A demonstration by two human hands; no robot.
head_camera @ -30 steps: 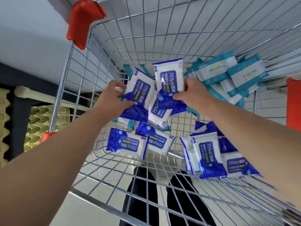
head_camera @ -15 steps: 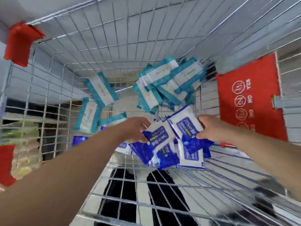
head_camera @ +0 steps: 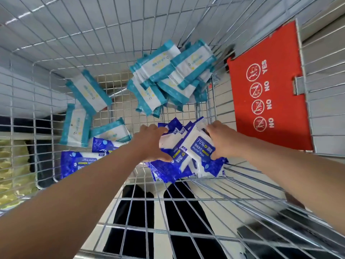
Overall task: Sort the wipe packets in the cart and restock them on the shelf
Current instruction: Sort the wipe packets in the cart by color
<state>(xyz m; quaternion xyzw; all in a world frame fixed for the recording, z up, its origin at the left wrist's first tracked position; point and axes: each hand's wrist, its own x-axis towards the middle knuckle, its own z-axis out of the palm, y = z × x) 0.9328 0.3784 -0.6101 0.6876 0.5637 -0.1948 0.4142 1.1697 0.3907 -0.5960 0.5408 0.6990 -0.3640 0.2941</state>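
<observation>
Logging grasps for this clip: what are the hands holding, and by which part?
A bunch of blue wipe packets, clamped between both hands: the left hand grips its left side, the right hand its right side.

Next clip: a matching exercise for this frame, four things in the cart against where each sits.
1 teal packet pile
2 blue wipe bundle
3 red safety flap
4 loose blue packet

A partly hidden by the left forearm
B gripped between left hand and right hand
C on the right side of the cart
D heaped at the far end

Pairs: 1-D, 2-B, 3-C, 4-A
</observation>
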